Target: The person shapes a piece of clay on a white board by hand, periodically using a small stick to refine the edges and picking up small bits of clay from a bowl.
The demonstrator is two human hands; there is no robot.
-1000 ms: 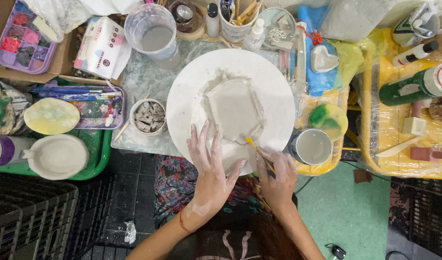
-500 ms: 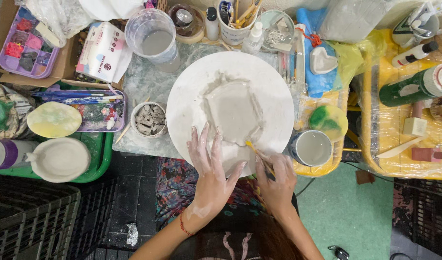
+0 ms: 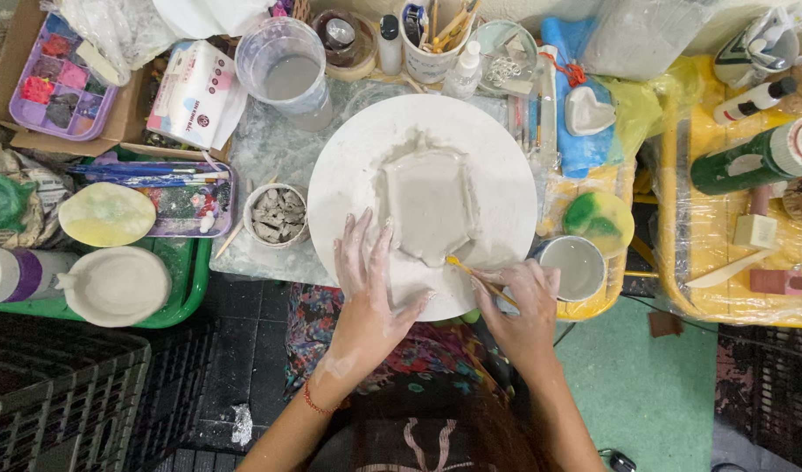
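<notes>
Left hand [image 3: 370,293] spread flat on a white board [image 3: 348,166] beside a grey clay slab [image 3: 429,203]; right hand [image 3: 522,310] grips a brush [image 3: 480,280], its tip at the slab's lower edge, its handle end hidden

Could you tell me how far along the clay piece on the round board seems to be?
The clay slab is already shaped with a raised rim. The right hand works a thin yellow tool at its near edge, and the left hand steadies the white round board. Surface looks wet, undecorated.
</notes>
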